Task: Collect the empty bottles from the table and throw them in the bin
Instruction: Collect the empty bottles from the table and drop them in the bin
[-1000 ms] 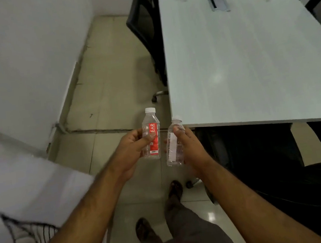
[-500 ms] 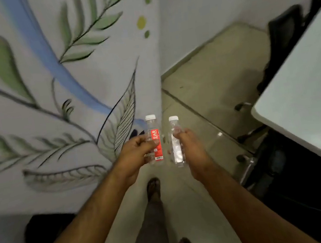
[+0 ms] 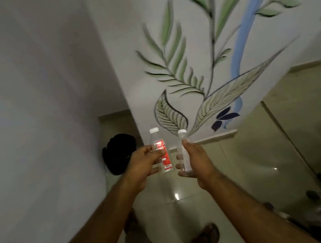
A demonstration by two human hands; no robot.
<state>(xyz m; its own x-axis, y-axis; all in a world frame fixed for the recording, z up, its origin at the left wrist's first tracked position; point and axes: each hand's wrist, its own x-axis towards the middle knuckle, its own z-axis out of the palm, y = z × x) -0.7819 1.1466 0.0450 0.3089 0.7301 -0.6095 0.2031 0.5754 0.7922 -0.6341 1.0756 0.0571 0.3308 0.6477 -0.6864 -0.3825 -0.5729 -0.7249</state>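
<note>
Left hand is gripping the red-labelled bottle; right hand is gripping the clear bottle, both upright, above the tiled floor. A black bin is sitting ahead-left beside the leaf-painted wall.

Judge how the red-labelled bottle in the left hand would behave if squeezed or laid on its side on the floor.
The red-labelled bottle looks clear and empty, so it is probably very light. Its thin transparent plastic would likely dent under the left hand. Its body looks round, so on the glossy floor tiles it would probably roll rather than stay put.
</note>
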